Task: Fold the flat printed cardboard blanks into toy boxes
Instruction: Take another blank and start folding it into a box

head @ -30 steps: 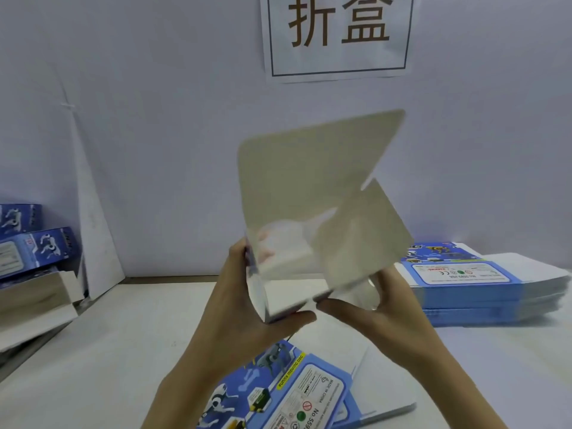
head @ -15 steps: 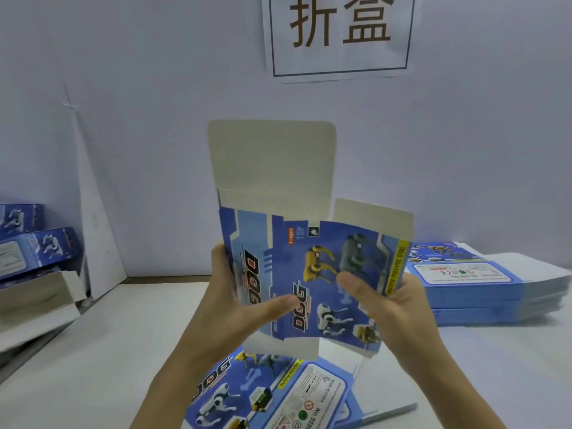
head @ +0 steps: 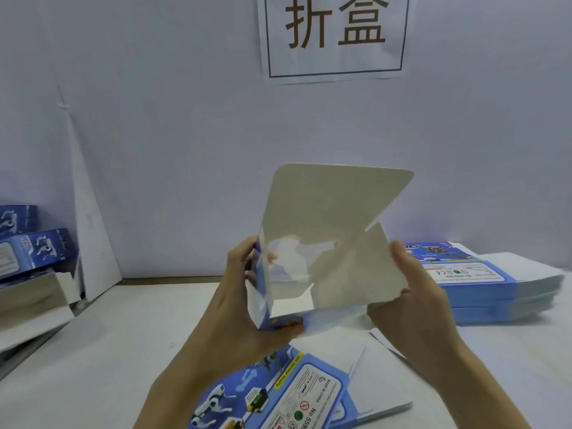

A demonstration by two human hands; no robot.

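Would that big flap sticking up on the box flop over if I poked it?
Probably not: the flap stands up unsupported, so the card seems stiff. It may hinge at its base. The box looks light: left hand and right hand hold it by its sides.

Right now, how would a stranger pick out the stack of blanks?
Below the paper sign on the wall is a white table. At its far right lies the stack of flat blanks; unlike the loose blanks in front, it is many sheets high.

Wall sign [head: 335,35]: "折盒". Table, flat blank [head: 294,394]: "FUNNY MOVING DOG", "MADE IN CHINA".
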